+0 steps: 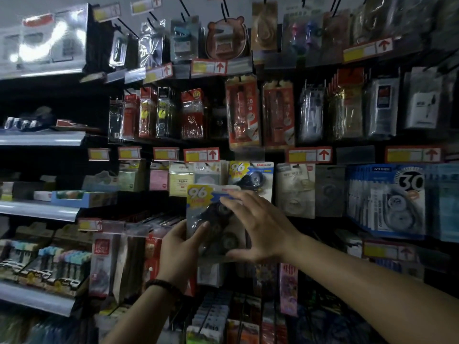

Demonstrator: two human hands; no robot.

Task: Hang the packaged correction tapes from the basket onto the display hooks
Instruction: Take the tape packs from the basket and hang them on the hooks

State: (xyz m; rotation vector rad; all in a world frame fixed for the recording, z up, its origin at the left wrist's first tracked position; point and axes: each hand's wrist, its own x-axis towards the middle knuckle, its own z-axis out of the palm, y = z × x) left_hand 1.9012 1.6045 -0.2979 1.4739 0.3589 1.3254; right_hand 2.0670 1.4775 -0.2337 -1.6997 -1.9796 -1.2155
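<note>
Your left hand (179, 247) grips the correction tape pack (211, 220) by its lower left edge, with the thumb laid across the clear front and the fingers hidden behind the card. Your right hand (260, 228) lies over the pack's right side. Its fingers are stretched almost straight, the tips reach the blue strip near the top, and the thumb sits at the lower right corner. It seems to rest on the pack rather than clamp it, though the dim, blurred view makes that hard to confirm.

You hold the pack upright in front of the hook wall, its yellow "96" burst at the upper left. Just behind it and a little up to the right, a matching pack (253, 176) with the same "96" burst already hangs on the display. The top of your pack overlaps the lower part of that one. A red-framed price tag (201, 154) with an up arrow sits above both.

Farther right hangs a row of blue packs (387, 202) marked "30". A dark beaded bracelet (164, 287) circles your left wrist. Grey shelves (39, 211) with small boxed goods run along the left.
</note>
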